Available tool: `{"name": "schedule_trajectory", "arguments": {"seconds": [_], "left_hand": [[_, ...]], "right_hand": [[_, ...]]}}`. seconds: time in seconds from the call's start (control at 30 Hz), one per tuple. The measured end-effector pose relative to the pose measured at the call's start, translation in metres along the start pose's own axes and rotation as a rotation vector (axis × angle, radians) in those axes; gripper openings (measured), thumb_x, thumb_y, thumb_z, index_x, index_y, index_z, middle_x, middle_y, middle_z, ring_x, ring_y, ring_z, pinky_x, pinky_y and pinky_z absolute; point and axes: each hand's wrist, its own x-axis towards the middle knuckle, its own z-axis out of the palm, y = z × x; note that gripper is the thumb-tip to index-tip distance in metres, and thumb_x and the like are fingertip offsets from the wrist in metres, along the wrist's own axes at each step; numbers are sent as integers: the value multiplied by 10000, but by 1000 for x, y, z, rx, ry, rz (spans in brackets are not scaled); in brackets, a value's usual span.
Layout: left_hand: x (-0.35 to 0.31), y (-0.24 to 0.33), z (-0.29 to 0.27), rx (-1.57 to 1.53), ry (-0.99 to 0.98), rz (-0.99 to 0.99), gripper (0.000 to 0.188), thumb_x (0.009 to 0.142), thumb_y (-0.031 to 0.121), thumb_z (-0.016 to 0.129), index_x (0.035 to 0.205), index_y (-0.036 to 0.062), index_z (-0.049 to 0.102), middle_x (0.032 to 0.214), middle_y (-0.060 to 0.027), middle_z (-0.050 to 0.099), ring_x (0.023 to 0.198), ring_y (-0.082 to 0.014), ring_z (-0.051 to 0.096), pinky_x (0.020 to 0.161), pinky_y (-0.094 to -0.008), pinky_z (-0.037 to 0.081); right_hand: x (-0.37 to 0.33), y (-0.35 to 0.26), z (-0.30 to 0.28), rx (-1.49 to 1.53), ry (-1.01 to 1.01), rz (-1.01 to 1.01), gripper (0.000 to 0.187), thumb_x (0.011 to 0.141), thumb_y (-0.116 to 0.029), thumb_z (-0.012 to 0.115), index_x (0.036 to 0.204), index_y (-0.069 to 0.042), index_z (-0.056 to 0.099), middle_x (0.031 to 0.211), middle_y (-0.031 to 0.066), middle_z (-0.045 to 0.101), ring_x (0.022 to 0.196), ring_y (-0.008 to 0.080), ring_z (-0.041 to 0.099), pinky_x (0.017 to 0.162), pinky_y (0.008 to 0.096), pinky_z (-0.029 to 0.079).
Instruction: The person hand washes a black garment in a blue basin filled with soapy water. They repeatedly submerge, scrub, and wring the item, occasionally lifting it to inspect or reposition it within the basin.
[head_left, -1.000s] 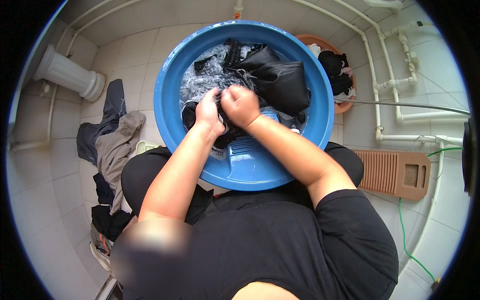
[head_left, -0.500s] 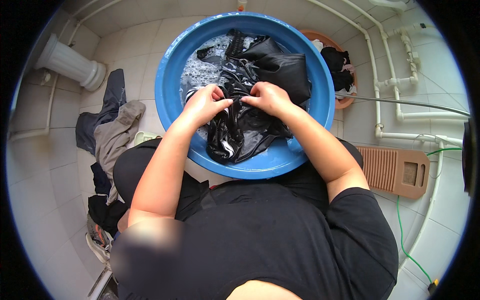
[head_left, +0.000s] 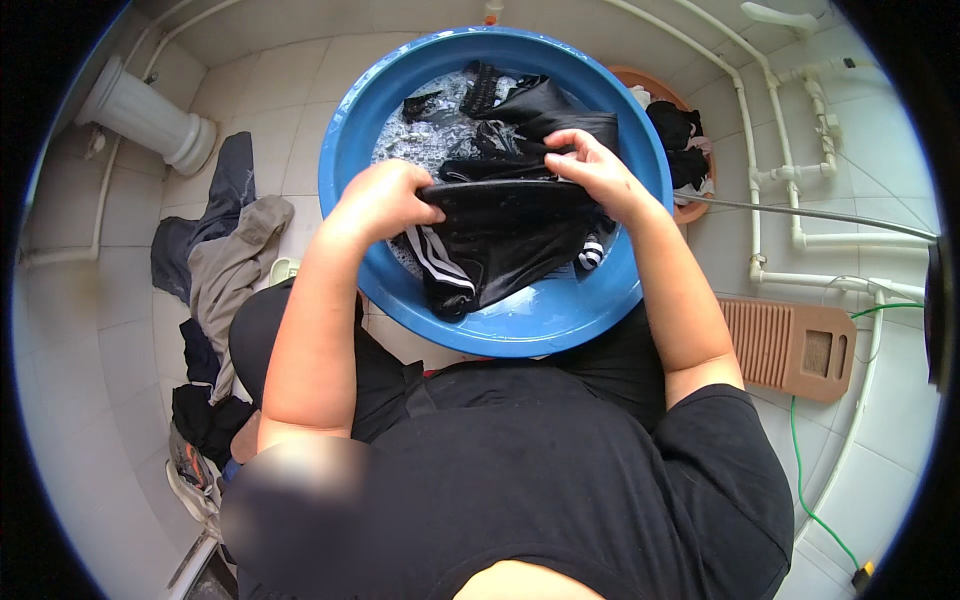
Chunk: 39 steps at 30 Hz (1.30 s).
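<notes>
My left hand (head_left: 385,203) is closed on one end of the edge of a wet black garment (head_left: 510,235) with white side stripes. At the other end of that edge is my right hand (head_left: 600,178), with curled fingers that seem to grip the cloth, though its lower fingers are partly hidden. Between my hands the edge runs nearly straight, and the garment hangs from it toward me. More dark, shiny wet cloth (head_left: 535,105) lies beyond it in sudsy water (head_left: 425,140). A round blue basin (head_left: 338,165) holds all of this between my knees.
An orange basin (head_left: 702,207) of clothes stands behind the blue one at the right. A brown washboard (head_left: 770,345) lies right of my knee, near white pipes (head_left: 757,215) and a green cord (head_left: 800,470). Grey clothes (head_left: 235,250) lie on the floor at left.
My hands have moved apart from near each other at the bunched cloth. The garment's edge is now stretched between them, and its dark panel is spread toward me.
</notes>
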Motion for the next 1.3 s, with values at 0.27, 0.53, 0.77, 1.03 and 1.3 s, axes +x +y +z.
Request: {"name": "schedule_trajectory", "arguments": {"seconds": [0.27, 0.53, 0.77, 1.03, 1.3], "left_hand": [[34, -34, 30, -2274, 406, -29, 440, 776, 276, 567, 1102, -18, 535, 1062, -194, 592, 982, -326, 567, 904, -444, 428], [76, -44, 86, -1906, 633, -533, 288, 830, 49, 527, 1113, 40, 478, 984, -165, 595, 850, -310, 611, 745, -458, 513], [86, -58, 90, -2123, 509, -562, 214, 902, 166, 442, 1039, 32, 539, 966, -119, 612, 862, -260, 599, 779, -388, 487], [84, -68, 73, -1824, -14, -365, 307, 845, 368, 548, 916, 70, 581, 832, -111, 617, 736, -150, 595, 679, -308, 497], [65, 4, 87, -2041, 241, -472, 222, 890, 264, 463, 955, 90, 585, 900, -71, 605, 811, -209, 575, 766, -356, 477]], "right_hand": [[55, -14, 31, 363, -161, -141, 446, 771, -234, 647, 1109, 29, 522, 1059, 110, 573, 945, 201, 543, 852, 291, 415], [132, 52, 122, -993, -45, -183, 455, 754, -286, 628, 1125, -40, 532, 1122, 182, 562, 1023, 321, 548, 847, 399, 449], [151, 60, 132, -670, 307, -69, 374, 762, -380, 614, 943, -53, 636, 956, 153, 624, 902, 328, 590, 801, 405, 460], [27, -5, 159, -327, 184, -949, 165, 672, -153, 673, 680, -39, 553, 836, 92, 573, 750, 255, 577, 660, 324, 474], [71, 32, 127, -362, 514, -563, 255, 751, -243, 589, 575, -64, 548, 617, 129, 560, 546, 321, 546, 502, 399, 442]]}}
